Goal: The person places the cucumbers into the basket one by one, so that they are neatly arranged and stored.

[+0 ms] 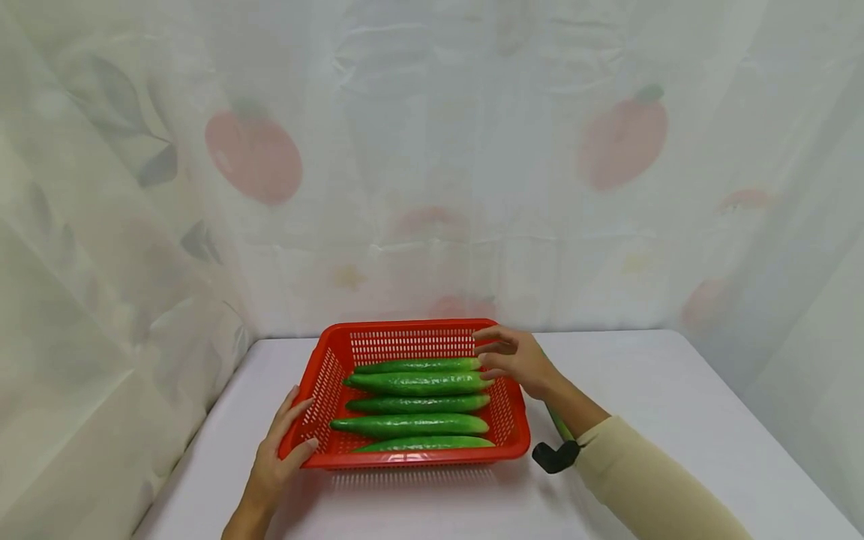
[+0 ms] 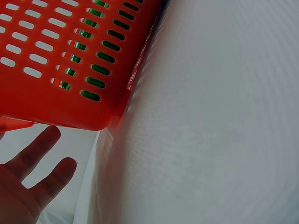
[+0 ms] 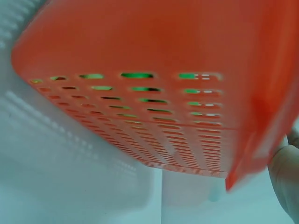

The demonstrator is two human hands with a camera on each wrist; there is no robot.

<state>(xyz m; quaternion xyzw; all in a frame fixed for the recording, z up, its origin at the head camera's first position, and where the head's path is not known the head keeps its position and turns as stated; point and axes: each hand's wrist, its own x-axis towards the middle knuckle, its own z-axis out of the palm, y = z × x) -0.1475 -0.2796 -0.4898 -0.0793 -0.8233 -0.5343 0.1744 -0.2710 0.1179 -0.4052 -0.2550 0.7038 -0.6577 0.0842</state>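
A red slotted plastic basket [image 1: 408, 457] stands on the table with several green cucumbers [image 1: 412, 426] lying crosswise in it. At its left front corner, my left hand [image 1: 273, 454] touches the rim with thumb and fingers. Two spread, straight fingers [image 2: 49, 182] show beside the basket in the left wrist view. My right hand [image 1: 516, 361] hovers over the right rim, fingers loosely bent above the pale cucumber ends, holding nothing that I can see. In the right wrist view the basket wall [image 3: 140, 42] hides most of that hand.
Another long green piece [image 1: 559, 424], probably a cucumber, lies right of the basket, partly hidden by my right forearm. A black wrist device [image 1: 556, 456] sits at the right sleeve. White cloth covers the table [image 1: 641, 390]; printed curtains [image 1: 432, 165] hang behind it.
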